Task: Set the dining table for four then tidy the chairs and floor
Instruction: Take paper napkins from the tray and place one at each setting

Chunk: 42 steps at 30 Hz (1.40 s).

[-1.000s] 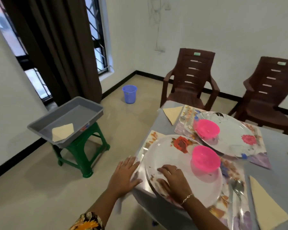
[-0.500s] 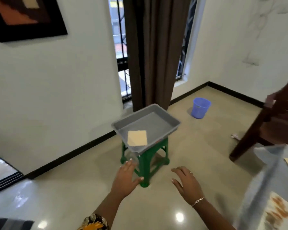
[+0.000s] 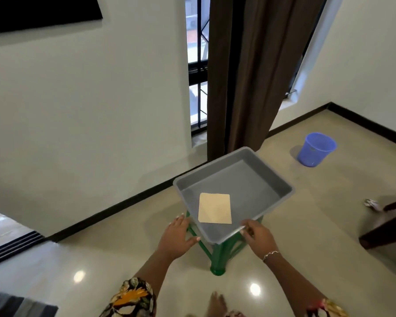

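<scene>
Change since earlier: both arms have reached forward to the grey tray, which now fills the middle of the view; the corner of the bench seen at the right half a second ago has gone out of sight.
Left grip: released, fingers straight and spread, thumb out to the right; it is just beside the tray's near left edge, in front of the stool, holding nothing.
Right grip: fingertips lie against the tray's near rim, close to its front corner; I cannot tell whether they curl under the rim or only touch it. A bracelet sits on the wrist.
Napkin: a beige square lying flat inside the tray, toward its near end, between the two grips.
Tray support: green plastic stool on the glossy floor.
Surroundings: blue wastebasket on the floor well to the right; brown curtain beside a barred window behind the tray; dark chair leg at the right edge.
</scene>
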Each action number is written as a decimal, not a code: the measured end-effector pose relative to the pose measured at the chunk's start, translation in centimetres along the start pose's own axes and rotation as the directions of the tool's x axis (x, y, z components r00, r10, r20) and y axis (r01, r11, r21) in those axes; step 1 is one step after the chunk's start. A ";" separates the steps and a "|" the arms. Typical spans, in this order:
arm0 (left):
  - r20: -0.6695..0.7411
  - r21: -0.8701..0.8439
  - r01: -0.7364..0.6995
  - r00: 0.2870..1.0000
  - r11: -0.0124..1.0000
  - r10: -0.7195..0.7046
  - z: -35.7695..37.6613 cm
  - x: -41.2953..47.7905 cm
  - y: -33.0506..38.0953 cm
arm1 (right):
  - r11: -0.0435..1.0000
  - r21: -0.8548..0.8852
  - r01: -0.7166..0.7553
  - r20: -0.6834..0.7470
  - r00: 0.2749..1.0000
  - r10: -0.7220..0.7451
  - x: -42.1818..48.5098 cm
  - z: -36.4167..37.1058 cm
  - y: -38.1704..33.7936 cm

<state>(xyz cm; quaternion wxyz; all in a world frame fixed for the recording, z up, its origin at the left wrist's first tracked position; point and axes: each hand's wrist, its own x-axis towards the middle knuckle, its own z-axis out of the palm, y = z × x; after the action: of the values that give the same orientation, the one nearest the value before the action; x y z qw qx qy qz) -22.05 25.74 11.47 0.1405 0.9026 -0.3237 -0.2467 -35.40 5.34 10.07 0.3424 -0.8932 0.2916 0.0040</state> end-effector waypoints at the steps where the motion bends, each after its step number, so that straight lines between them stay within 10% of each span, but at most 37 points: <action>1: 0.034 0.004 0.011 0.999 1.000 -0.011 -0.6 1.3 -0.1 | 0.998 0.028 -0.059 0.012 0.998 0.058 1.5 0.0 0.0; 16: 0.423 -0.078 0.020 0.906 0.997 0.014 1.0 23.0 -2.4 | 0.692 0.245 -0.679 0.304 0.732 0.610 20.1 7.0 5.2; 28: 0.650 -0.025 0.052 0.760 0.998 -0.024 4.5 33.5 -4.3 | 0.423 0.296 -0.857 0.256 0.497 0.829 26.2 13.1 7.7; 35: 0.686 -0.026 0.097 0.726 0.995 -0.052 4.6 35.2 -4.9 | 0.447 0.265 -0.854 0.372 0.519 0.770 27.0 14.7 6.7; 42: 0.596 -0.152 0.138 0.803 0.979 -0.020 3.9 34.2 -6.0 | 0.535 0.448 -0.716 0.162 0.654 0.739 24.5 12.3 4.7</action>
<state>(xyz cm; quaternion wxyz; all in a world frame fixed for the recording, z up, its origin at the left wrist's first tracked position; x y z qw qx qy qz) 1.78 7.52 -6.37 0.1066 0.7761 -0.2886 -0.5504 -15.22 -2.64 -7.26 0.5100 -0.5773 0.6354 0.0534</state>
